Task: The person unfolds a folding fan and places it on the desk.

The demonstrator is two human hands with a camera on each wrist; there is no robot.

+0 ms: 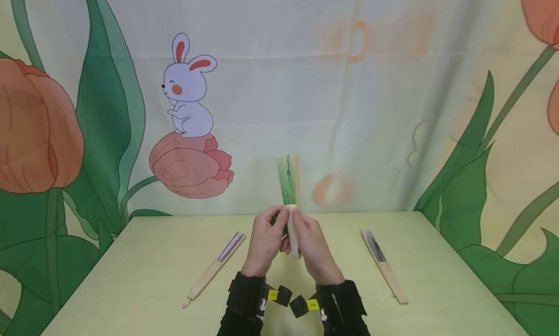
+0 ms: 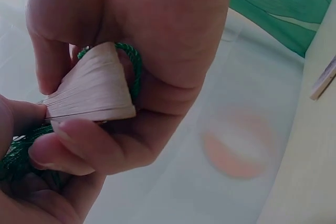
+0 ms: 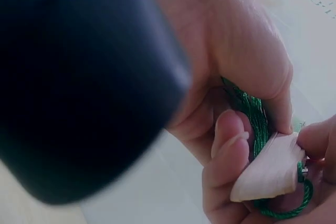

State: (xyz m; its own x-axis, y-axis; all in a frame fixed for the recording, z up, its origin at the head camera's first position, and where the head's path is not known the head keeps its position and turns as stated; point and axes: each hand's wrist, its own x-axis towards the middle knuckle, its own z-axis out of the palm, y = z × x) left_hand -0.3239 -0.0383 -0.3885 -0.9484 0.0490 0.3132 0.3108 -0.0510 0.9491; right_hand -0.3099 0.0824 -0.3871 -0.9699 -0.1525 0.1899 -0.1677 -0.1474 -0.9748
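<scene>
With thumbs and curled fingers, my left hand (image 1: 264, 236) and right hand (image 1: 316, 246) pinch the wooden ribs of a green fan (image 1: 287, 180), holding it roughly upright above the counter (image 1: 146, 258). Its green tassel (image 3: 257, 124) lies among my fingers. One folded fan (image 1: 217, 265) rests to my left, a second fan (image 1: 384, 267) to my right.

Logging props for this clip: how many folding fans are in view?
3: a green fan held in both hands; a left fan and right fan lying on the table.
</scene>
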